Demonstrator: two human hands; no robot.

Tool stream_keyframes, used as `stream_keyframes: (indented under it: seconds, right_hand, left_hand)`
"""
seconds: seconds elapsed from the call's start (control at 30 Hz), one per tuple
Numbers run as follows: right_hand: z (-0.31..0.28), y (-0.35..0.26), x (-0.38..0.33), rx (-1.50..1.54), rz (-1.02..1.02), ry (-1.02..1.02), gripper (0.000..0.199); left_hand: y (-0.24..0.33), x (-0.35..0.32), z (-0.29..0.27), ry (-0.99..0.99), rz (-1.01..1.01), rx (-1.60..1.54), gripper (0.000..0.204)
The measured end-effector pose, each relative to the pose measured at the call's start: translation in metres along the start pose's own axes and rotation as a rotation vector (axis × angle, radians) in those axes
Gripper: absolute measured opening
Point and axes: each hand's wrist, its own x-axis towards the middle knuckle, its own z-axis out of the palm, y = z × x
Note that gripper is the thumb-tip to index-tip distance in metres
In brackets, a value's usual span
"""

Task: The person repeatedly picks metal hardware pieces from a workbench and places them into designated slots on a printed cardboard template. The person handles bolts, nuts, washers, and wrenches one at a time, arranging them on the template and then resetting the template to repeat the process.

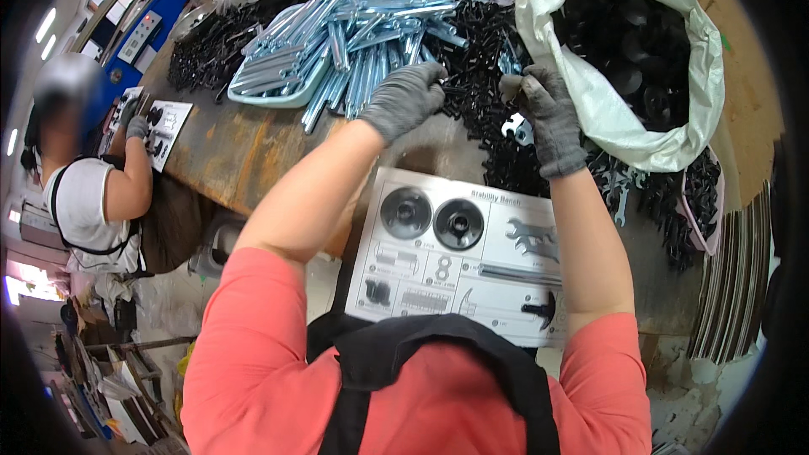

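Both my hands wear grey gloves and reach over a pile of small black parts (476, 55) on the workbench. The fingers of my left hand (406, 101) are curled closed at the pile's left side, beside long shiny metal rods (362, 67). My right hand (552, 122) has its fingers pinched together over the pile's right side; whatever either hand grips is hidden. Just left of the right hand lies a silver open-end wrench (517, 128). Nearer to me is a white printed card (421, 265) showing two black discs, wrenches, a rod and a black T-shaped knob.
A pale blue tray (282, 99) holds many rods at left. A white woven sack (607, 131) with black discs stands at right, near a pink bin (708, 202) of black parts. More wrenches (622, 194) lie below the sack. A co-worker (93, 194) works at far left.
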Motion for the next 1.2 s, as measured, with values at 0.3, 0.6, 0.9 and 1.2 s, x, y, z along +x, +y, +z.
stream_keyframes:
  seconds: [0.3, 0.6, 0.9, 1.2]
  right_hand:
    - [0.047, 0.005, -0.158, -0.854, -0.169, -0.687, 0.029]
    - [0.067, 0.005, -0.188, -1.28, -0.023, -0.892, 0.028]
    - [0.084, -0.007, -0.198, -1.507, -0.132, -0.911, 0.03]
    - [0.077, 0.01, -0.172, -1.036, 0.232, -0.831, 0.028]
  left_hand:
    - [-0.033, -0.179, -0.022, -0.29, 0.111, -0.341, 0.029]
    - [-0.015, -0.216, -0.017, -0.398, 0.165, 0.661, 0.022]
    - [0.01, -0.213, -0.017, -0.509, 0.11, 0.728, 0.018]
    - [-0.013, -0.167, -0.024, -0.814, -0.115, 0.286, 0.029]
